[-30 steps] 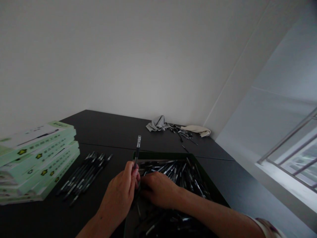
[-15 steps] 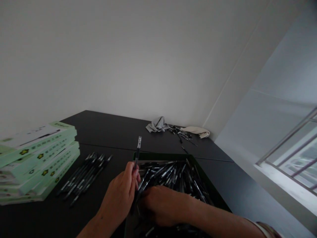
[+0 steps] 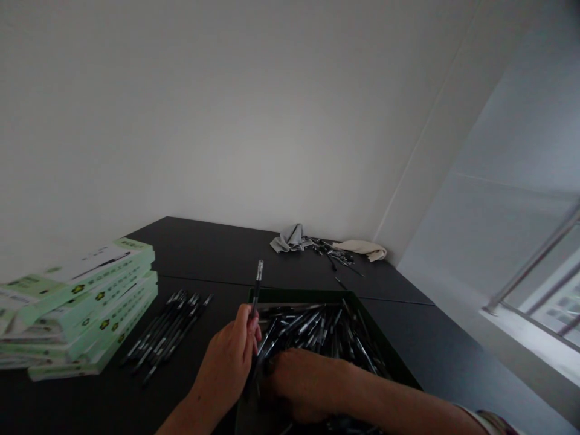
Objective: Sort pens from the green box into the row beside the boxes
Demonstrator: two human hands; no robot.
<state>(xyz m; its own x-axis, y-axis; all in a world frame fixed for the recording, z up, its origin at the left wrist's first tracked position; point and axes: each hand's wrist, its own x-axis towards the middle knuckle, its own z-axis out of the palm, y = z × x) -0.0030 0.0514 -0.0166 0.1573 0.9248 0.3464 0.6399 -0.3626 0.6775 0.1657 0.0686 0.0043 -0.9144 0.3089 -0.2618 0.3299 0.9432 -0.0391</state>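
My left hand [image 3: 229,362] is closed around a black pen [image 3: 257,285] that it holds upright over the near left corner of a dark green box [image 3: 312,296]. The box is full of loose black pens [image 3: 317,329]. My right hand [image 3: 301,386] reaches down among those pens near the box's front. Its fingers are buried, so what it holds is hidden.
A row of black pens [image 3: 170,329] lies on the black table [image 3: 208,248] left of the box. Stacked pale green boxes [image 3: 77,308] stand at the far left. Two cloths [image 3: 290,238] and scattered pen parts [image 3: 333,254] lie by the back wall. A window rail [image 3: 534,266] is at right.
My right hand has drawn back toward me inside the box, uncovering more of the pens. The left hand still holds its pen upright. The view has tilted up slightly.
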